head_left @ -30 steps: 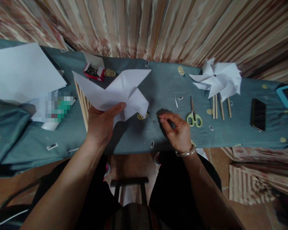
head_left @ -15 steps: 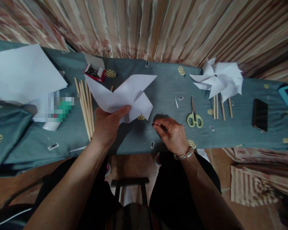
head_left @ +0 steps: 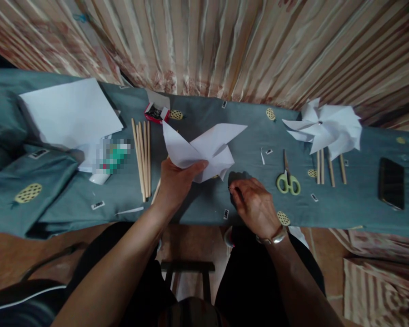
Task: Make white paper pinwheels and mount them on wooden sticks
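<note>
My left hand [head_left: 175, 184] is closed on a white paper pinwheel [head_left: 216, 156], its thumb pressed near the folded centre. The pinwheel is held just above the green cloth. To the right of it, my right hand [head_left: 255, 204] is pinched close over the cloth, and whatever sits between its fingertips is too small to make out. One loose wooden stick [head_left: 156, 190] shows partly beside my left wrist. Beyond the pinwheel stands an opened small red box [head_left: 158, 114] with dark little pieces inside.
Several wooden sticks [head_left: 143, 159] lie left of my hand, near a partly blurred tube [head_left: 99, 176] and white paper sheets [head_left: 71, 109]. On the right are green-handled scissors [head_left: 288, 184], assembled paper pinwheels [head_left: 344, 127] on sticks and a dark phone [head_left: 391, 184]. A striped curtain [head_left: 204, 50] borders the back.
The view has swung left, so the table things appear farther right and lower. Both hands keep their grips, and the pinwheel has come slightly nearer my right hand.
</note>
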Action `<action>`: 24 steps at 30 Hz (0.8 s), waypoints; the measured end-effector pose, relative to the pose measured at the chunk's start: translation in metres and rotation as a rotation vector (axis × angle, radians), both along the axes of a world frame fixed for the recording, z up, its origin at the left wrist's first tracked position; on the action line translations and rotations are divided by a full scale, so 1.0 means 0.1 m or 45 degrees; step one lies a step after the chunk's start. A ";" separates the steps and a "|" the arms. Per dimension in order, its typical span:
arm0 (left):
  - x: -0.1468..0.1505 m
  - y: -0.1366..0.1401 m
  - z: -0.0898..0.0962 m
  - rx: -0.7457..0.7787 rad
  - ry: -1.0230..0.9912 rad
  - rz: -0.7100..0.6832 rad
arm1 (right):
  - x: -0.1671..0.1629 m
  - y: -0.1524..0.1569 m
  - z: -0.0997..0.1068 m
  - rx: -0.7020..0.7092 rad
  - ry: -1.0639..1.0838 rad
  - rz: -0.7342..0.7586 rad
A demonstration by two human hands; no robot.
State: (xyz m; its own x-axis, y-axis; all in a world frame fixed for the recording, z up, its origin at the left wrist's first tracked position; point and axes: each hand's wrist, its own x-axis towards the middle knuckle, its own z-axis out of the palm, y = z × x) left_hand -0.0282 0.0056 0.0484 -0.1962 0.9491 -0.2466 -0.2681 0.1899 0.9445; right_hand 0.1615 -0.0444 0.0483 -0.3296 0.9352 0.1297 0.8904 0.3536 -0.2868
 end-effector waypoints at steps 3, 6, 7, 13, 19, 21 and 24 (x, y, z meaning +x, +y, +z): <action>0.02 0.00 0.04 -0.025 0.031 0.006 | -0.02 0.01 -0.01 -0.005 -0.007 -0.015; 0.03 0.00 0.06 -0.029 0.037 0.015 | -0.01 0.01 0.00 -0.021 0.049 -0.035; 0.03 0.00 0.06 -0.025 0.028 0.019 | 0.01 0.01 0.02 -0.043 0.086 -0.047; 0.02 -0.01 0.06 -0.004 -0.015 -0.003 | 0.14 0.00 0.31 -0.214 0.510 -0.225; 0.07 -0.08 0.15 0.064 0.038 -0.079 | -0.15 0.01 0.49 0.049 0.691 -0.136; 0.09 -0.11 0.17 0.068 0.056 -0.117 | -0.28 0.02 0.47 0.068 0.633 -0.123; 0.11 -0.14 0.19 0.116 0.010 -0.155 | -0.38 0.04 0.43 0.127 0.530 -0.118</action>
